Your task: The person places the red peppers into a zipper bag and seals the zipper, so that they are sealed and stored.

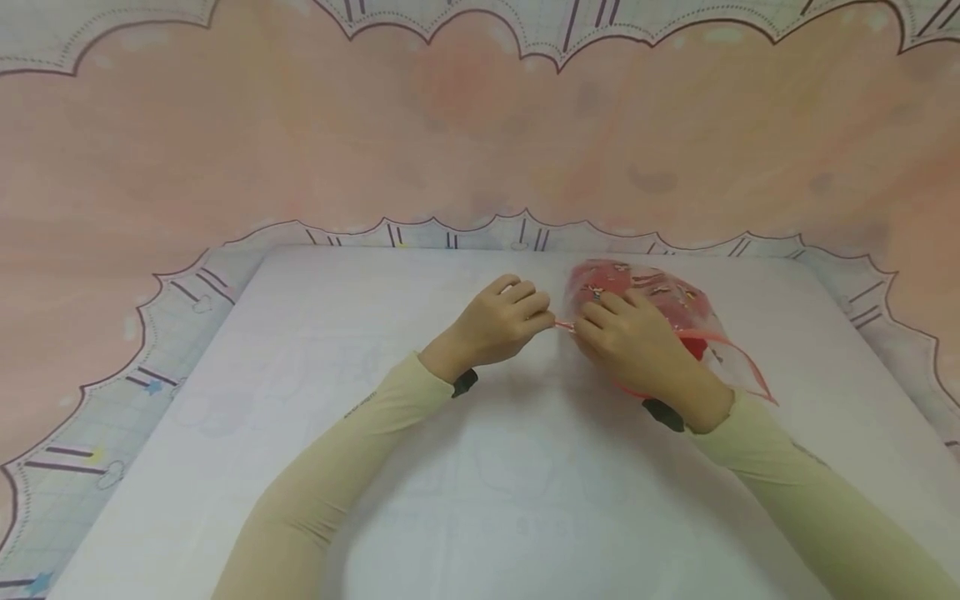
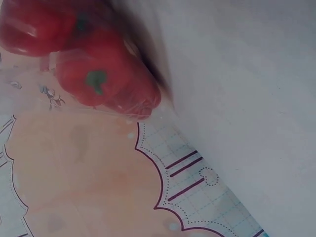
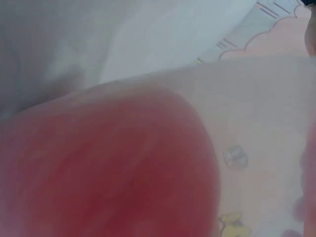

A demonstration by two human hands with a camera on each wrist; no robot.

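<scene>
A clear printed plastic bag (image 1: pixel 678 292) with red trim lies at the far right of the white table, red bell peppers (image 2: pixel 111 64) inside it. My left hand (image 1: pixel 501 321) pinches the end of a thin red cord (image 1: pixel 564 325), stretched across the small gap between both hands. With curled fingers my right hand (image 1: pixel 633 346) grips the bag at the cord's other end and covers part of it. A red strip (image 1: pixel 742 358) loops out to the right of that hand. The right wrist view shows one pepper (image 3: pixel 133 168) close up, blurred behind the plastic.
The white tabletop (image 1: pixel 480 500) spreads under both arms. Beyond its back and side edges is a peach cloth (image 1: pixel 300 150) with a scalloped, printed border. A dark wrist-worn piece (image 1: pixel 465 382) sits under the left wrist, another (image 1: pixel 664 414) under the right.
</scene>
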